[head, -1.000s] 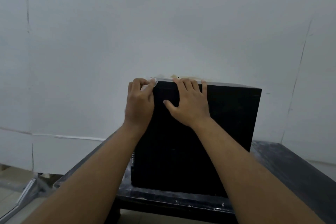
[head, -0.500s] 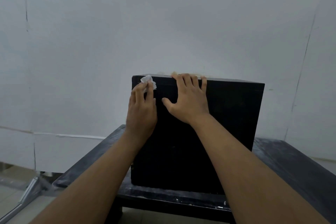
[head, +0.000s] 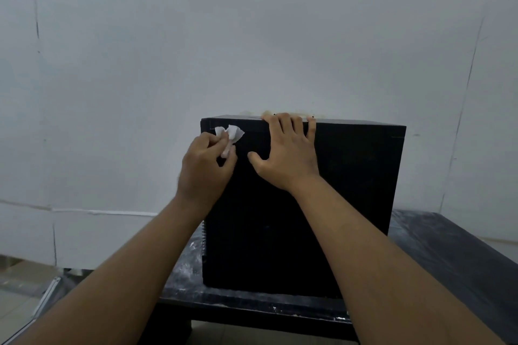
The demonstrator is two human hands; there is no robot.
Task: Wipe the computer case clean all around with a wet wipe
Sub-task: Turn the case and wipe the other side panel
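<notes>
The computer case (head: 350,190) stands upright on a dark table (head: 448,255) in front of a pale wall (head: 252,36), its broad near panel facing the person and both hands against its upper left part. The left hand (head: 206,168) pinches a crumpled white wet wipe (head: 229,133) between thumb and curled fingers, and the wipe lies against the panel just below the top left corner. The right hand (head: 286,154) rests just beside it, palm flat on the panel, fingers spread and fairly straight with their tips at the top edge, thumb splayed toward the left hand; it grips nothing. The case is a matte black box with flat sides and sharp straight edges. The wipe is thin, soft and wrinkled. The table top is black, marbled with whitish streaks and chipped along its front edge.
</notes>
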